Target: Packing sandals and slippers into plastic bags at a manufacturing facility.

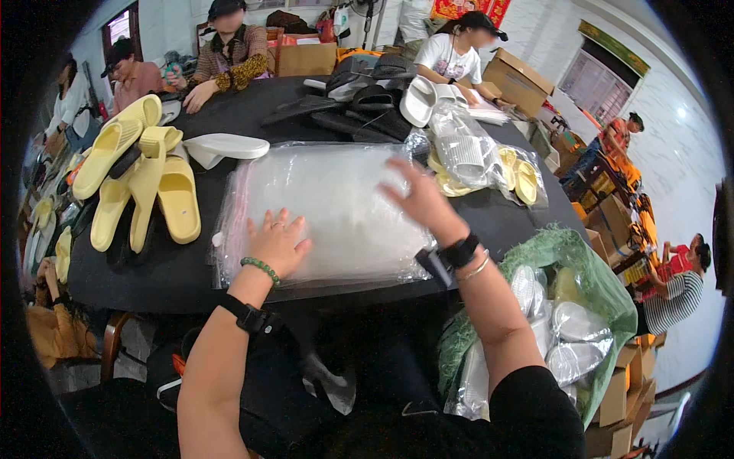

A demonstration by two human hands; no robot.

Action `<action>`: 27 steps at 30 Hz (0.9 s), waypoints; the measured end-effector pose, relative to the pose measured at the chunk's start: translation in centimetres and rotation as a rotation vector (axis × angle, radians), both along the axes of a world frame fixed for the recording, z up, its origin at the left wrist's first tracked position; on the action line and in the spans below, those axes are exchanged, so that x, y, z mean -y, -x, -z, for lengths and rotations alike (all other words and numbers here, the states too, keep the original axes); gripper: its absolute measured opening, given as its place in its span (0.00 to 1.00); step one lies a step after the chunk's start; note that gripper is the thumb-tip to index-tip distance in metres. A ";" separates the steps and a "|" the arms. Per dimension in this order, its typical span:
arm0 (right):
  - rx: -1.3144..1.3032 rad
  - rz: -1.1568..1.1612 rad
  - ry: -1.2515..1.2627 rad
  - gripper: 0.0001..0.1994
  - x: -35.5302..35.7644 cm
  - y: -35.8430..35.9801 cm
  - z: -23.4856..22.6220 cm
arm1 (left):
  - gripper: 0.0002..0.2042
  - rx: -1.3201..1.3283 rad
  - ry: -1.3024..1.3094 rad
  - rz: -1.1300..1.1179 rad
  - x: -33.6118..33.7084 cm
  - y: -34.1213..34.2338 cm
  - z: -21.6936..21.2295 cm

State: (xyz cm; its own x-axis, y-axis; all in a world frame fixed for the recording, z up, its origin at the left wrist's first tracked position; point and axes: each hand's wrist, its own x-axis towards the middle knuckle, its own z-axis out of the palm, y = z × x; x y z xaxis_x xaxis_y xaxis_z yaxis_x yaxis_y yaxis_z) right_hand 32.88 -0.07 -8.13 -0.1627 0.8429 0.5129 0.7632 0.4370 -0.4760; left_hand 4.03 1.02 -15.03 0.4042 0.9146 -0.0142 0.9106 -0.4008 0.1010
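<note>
A stack of clear plastic bags [336,183] lies flat on the black table [183,279] in front of me, a pinkish strip along its left edge. My left hand [277,243] rests on the stack's left part, fingers spread. Above the right part of the stack, my right hand [424,200] is raised with fingers apart, slightly blurred and holding nothing. Just left of the bags stands a pile of yellow slide sandals [145,180]. A white slide sandal [225,148] lies at the stack's upper left corner.
Black sandals [367,96] are heaped at the table's far side. Bagged white and yellow slides [466,149] lie at the right. A green woven sack [604,268] of bagged slides stands by my right arm. Several people sit around the table; cardboard boxes [520,80] stand behind.
</note>
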 end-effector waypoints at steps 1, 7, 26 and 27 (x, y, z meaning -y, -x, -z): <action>0.007 0.114 -0.112 0.25 -1.9 -4.2 0.2 | 0.26 0.006 -0.005 0.001 0.0 -0.5 -0.2; 0.624 0.708 0.221 0.51 -2.3 -14.3 1.3 | 0.26 0.008 -0.067 -0.018 0.3 -0.2 -0.3; -0.059 0.685 -0.087 0.16 1.5 -19.6 -10.7 | 0.25 0.041 -0.136 0.018 0.5 -0.6 0.0; -0.207 0.595 -0.138 0.15 2.0 -18.7 -11.7 | 0.25 0.037 -0.137 0.015 0.4 -0.6 0.2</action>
State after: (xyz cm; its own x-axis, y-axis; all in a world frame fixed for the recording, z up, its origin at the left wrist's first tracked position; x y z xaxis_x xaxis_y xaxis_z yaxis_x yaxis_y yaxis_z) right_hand 51.55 -2.05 3.54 0.4263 0.6828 0.5933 0.7922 0.0348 -0.6093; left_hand 4.62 0.61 -15.24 0.4160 0.9006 0.1259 0.9009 -0.4270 0.0778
